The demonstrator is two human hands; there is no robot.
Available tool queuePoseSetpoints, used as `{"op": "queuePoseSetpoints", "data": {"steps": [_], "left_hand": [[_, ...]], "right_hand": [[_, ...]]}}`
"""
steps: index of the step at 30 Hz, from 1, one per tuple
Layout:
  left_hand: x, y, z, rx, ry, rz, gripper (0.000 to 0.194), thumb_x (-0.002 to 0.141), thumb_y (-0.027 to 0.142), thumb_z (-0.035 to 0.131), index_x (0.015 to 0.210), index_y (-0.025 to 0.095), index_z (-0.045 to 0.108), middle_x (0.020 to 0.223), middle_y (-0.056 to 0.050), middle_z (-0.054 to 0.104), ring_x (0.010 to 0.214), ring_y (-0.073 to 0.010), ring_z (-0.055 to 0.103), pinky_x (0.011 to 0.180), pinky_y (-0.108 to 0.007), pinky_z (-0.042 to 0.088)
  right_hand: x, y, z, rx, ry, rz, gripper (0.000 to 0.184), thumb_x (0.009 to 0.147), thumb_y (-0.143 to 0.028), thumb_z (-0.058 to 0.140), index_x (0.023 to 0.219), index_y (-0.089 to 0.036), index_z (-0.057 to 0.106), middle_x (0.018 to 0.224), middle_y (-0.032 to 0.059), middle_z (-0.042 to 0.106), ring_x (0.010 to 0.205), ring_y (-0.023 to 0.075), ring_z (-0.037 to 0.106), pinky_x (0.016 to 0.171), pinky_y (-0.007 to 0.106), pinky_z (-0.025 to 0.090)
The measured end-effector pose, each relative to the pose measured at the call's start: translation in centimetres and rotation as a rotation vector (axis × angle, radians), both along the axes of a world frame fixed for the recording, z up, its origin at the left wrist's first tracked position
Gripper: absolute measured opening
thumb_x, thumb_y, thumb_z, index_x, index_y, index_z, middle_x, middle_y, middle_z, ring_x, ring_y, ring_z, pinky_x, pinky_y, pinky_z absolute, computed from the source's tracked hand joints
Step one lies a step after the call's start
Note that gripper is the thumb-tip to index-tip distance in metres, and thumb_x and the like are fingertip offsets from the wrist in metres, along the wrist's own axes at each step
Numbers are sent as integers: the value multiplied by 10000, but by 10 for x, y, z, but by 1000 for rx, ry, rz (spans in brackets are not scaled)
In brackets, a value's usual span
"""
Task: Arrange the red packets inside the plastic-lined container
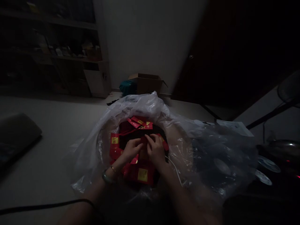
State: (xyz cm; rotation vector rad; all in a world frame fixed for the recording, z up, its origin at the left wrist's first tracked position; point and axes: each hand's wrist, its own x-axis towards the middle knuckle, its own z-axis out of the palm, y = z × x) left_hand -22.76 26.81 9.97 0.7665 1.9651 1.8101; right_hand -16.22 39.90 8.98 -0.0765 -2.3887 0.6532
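A large clear plastic bag (pixel 150 101) is spread open in front of me, with several red packets with gold labels (pixel 142 175) and dark material (pixel 127 140) inside it. Over its middle, both of my hands meet at a small red packet (pixel 143 144). The fingers of my left hand (pixel 132 149) pinch its left side; a bangle circles that wrist. My right hand (pixel 156 151) has its fingers bent around the other side. Dim light blurs the packet's edges and hides part of the grip. Another red packet (pixel 140 122) lies just beyond my fingertips.
A cardboard box (pixel 148 83) and a teal bag (pixel 127 88) stand by the wall. Shelves (pixel 72 57) hold small items at the back left. Plates (pixel 269 164) sit at the right. A white cord (pixel 175 170) runs beside my right forearm, and a black cable (pixel 47 206) crosses the lower left.
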Motion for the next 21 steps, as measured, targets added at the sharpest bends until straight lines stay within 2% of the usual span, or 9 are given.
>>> {"op": "queuePoseSetpoints", "data": {"steps": [3, 8, 12, 15, 19, 21], "left_hand": [[-8, 5, 1, -44, 80, 44, 272, 736, 215, 549, 940, 131, 706, 907, -50, 733, 854, -216, 654, 778, -297, 501], [-10, 10, -2, -148, 232, 96, 284, 751, 168, 518, 958, 164, 712, 954, -52, 737, 886, -213, 668, 820, -300, 501], [-7, 9, -2, -208, 345, 136, 260, 764, 171, 533, 957, 177, 708, 945, -57, 737, 879, -210, 672, 787, -283, 512], [-9, 2, -2, -174, 355, 152, 263, 789, 212, 540, 1009, 185, 682, 979, -47, 730, 899, -196, 666, 779, -265, 509], [-17, -9, -6, -220, 332, 160, 231, 809, 276, 539, 954, 184, 692, 914, -37, 735, 822, -191, 669, 708, -255, 500], [-21, -12, -10, -253, 326, 163, 212, 805, 273, 541, 903, 176, 703, 873, -37, 738, 784, -190, 667, 687, -253, 492]], "right_hand": [[-4, 5, 3, 104, 46, 4, 341, 866, -142, 466, 1154, -198, 640, 1127, 120, 567, 1005, 250, 475, 902, 408, 435], [-9, 10, 8, 157, 29, 14, 153, 861, -227, 554, 953, -189, 670, 948, 101, 594, 910, 238, 489, 816, 377, 443], [-12, 13, 16, 151, -30, 66, 90, 832, -190, 574, 770, -191, 639, 833, 81, 599, 859, 224, 498, 764, 345, 431], [-13, 19, 22, -20, -66, 138, 126, 815, -181, 555, 695, -196, 589, 730, 39, 598, 767, 187, 523, 712, 306, 423], [-14, 27, 24, -420, -147, 137, 162, 797, -308, 535, 681, -195, 536, 632, -11, 564, 593, 137, 507, 581, 261, 393], [-16, 27, 22, -621, -220, 200, 172, 771, -360, 538, 740, -191, 551, 622, -20, 576, 568, 132, 518, 547, 247, 392]]}}
